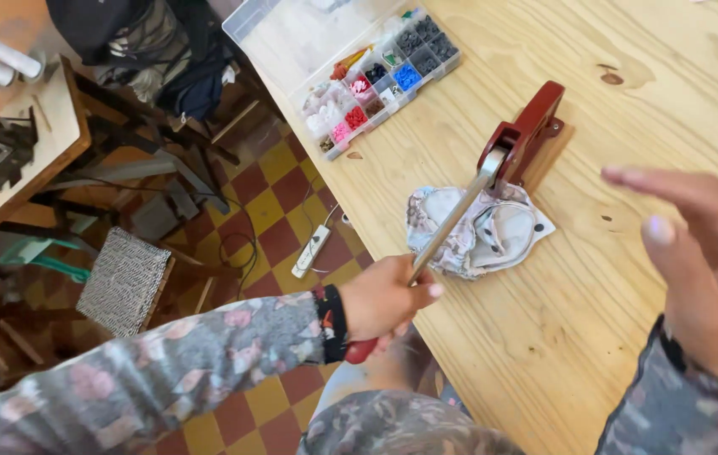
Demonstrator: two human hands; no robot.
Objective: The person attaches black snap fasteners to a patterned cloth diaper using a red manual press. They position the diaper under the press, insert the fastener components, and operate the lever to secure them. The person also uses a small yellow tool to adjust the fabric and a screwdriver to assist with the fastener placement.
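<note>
Workshop setting: a pale wooden counter (544,337) over a red-and-yellow checkered floor (266,219), with a compartment box (376,72) of coloured snaps at the far edge.

Press (523,135): red body, standing upright on the counter, its metal lever (452,223) reaching toward me. A patterned cloth piece (481,232) lies flat under the press head, touching its base.

My left hand (384,299) has its grip wrapped tight round the lever's red-handled end, fingers fully curled. My right hand (704,253) hangs above the counter to the right of the cloth, fingers spread and flat, gripping nothing and touching nothing.

Assessment: the cloth is unsecured. Good practice, in my judgement, is to lay the right palm on the cloth beside the head, clear of the die, so the piece cannot creep. The lever wants one steady pull, straight along its arc, no sideways twist. Whether a snap sits in the die cannot be seen.
</note>
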